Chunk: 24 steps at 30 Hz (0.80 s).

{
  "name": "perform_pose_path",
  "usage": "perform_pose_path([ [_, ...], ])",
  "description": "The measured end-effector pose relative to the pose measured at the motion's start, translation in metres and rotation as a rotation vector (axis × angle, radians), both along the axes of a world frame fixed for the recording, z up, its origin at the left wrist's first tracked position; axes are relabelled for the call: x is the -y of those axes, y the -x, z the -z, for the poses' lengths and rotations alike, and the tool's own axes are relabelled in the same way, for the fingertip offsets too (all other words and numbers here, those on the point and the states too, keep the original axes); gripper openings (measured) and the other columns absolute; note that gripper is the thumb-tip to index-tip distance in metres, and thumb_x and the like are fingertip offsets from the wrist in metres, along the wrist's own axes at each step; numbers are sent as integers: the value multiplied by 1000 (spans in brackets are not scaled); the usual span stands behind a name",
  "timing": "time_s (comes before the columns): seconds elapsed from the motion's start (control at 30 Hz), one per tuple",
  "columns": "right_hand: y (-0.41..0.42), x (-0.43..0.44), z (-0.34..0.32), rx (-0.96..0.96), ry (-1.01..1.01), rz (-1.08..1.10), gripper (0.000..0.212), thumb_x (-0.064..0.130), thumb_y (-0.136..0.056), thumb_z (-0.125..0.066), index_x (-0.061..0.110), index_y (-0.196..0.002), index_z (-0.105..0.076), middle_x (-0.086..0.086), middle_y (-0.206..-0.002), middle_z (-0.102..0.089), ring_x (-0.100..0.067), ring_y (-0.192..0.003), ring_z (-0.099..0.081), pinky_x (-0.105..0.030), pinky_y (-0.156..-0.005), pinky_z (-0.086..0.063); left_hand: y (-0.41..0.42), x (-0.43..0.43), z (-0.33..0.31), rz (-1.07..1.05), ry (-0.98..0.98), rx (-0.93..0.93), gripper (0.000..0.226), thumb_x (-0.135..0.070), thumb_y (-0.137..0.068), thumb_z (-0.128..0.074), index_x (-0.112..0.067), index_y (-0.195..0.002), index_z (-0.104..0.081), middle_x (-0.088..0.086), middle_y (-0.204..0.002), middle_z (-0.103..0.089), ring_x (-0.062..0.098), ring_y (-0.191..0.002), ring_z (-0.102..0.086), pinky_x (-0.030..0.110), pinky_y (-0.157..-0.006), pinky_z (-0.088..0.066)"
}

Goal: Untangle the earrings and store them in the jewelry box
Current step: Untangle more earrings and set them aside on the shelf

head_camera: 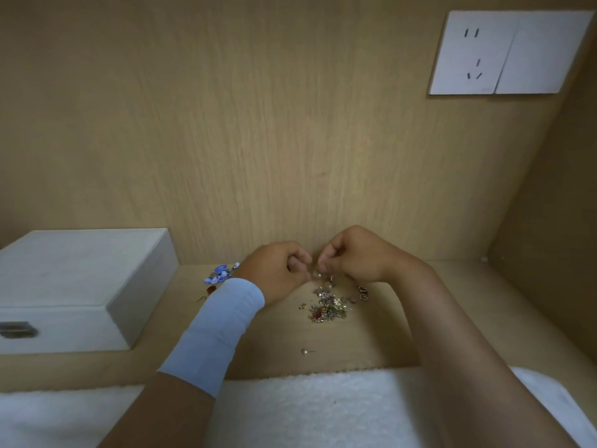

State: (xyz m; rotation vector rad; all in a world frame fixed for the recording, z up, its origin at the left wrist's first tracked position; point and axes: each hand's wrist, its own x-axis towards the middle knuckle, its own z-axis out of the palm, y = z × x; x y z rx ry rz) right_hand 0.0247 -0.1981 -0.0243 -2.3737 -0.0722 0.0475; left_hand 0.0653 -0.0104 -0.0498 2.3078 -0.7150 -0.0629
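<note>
White cloth (323,409) lies nearest; beyond it left hand (274,273) and right hand (352,257), fingers curled, pinch an earring (318,273) above the tangled pile (329,307) on the surface (274,344); jewelry box (80,286), left, sits closed, so storing looks unstarted.

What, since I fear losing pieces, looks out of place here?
One small stud lies alone near the front edge, apart from the tangled pile. A blue beaded piece and a red bit sit stray further left, toward the box, which is closed.
</note>
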Motion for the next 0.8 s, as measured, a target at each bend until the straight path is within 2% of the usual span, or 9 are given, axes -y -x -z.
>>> perform_pose_path([
  [0.1, -1, 2, -1, 33, -142, 11, 11, 1, -87, -69, 7, -88, -78, -6, -72, -73, 3, -43, -50, -13, -46, -39, 0, 5, 6, 21, 133, -61, 21, -28, -76, -80, -34, -91, -65, -12, -82, -69, 4, -74, -60, 24, -80, -52],
  [0.2, -1, 4, -3, 46, -254, 12, 10, 1, -86, -73, 1, -96, -77, -4, -71, -71, 4, -43, -53, -7, -44, -36, -2, 8, 9, 34, 283, -89, 16, -17, -79, -79, -23, -90, -69, -6, -78, -74, 3, -69, -62, 24, -75, -50],
  [0.33, -3, 8, -2, 32, -338, 26, 13, 3, -81, -79, 9, -91, -75, -3, -76, -73, 1, -57, -61, -12, -49, -41, -3, 7, 6, -1, 422, -126, 13, -9, -80, -78, -17, -87, -71, -6, -69, -71, -1, -64, -61, 13, -66, -48],
  [0.43, -3, 9, -3, 21, -347, 18, 16, 1, -82, -78, 12, -92, -73, -5, -79, -72, 0, -58, -60, -11, -48, -42, -4, 6, 4, 21, 483, -185, 13, -6, -84, -74, -16, -92, -70, -4, -72, -72, 2, -65, -63, 15, -66, -49],
  [0.57, -1, 9, -3, 3, -297, -10, 21, 1, -83, -76, 18, -95, -75, -4, -81, -71, -7, -70, -63, -17, -65, -46, -8, 0, 3, 57, 452, -204, 25, -4, -87, -69, -26, -98, -70, -5, -73, -73, 4, -61, -61, 17, -64, -49],
  [0.7, -2, 2, -2, -18, -242, 8, 18, 0, -82, -77, 12, -95, -73, -5, -80, -71, -5, -65, -63, -11, -56, -46, -11, -7, 4, 41, 366, -187, 23, -5, -89, -67, -26, -96, -73, 5, -86, -74, 6, -72, -64, 25, -77, -53],
  [0.8, -4, -1, 6, -50, -15, -13, 17, 9, -82, -77, 25, -87, -76, -1, -81, -73, -8, -71, -64, -20, -68, -53, -14, -17, 1, 19, 261, -169, 20, -7, -94, -61, -19, -103, -74, -1, -90, -73, -5, -71, -64, 10, -71, -49],
])
